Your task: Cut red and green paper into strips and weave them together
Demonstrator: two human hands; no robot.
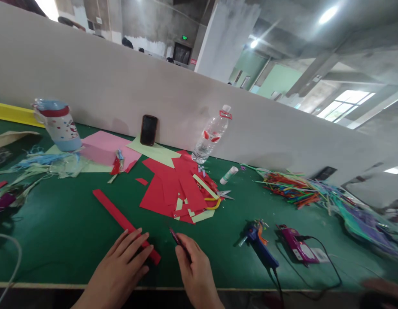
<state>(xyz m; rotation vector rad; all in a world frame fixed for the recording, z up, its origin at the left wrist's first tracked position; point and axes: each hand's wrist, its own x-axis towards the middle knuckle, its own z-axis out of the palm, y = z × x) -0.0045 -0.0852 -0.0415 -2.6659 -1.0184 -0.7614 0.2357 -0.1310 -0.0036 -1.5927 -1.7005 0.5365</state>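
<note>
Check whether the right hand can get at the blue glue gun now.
Probably yes: only bare green table separates the right hand from the blue glue gun, though that hand holds a thin tool.

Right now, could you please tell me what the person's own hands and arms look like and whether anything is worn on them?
The left hand and right hand are both bare: no gloves, no rings that show, no watch or band at the wrists. The little of the forearms in view is bare too, with no sleeve or cuff.
</note>
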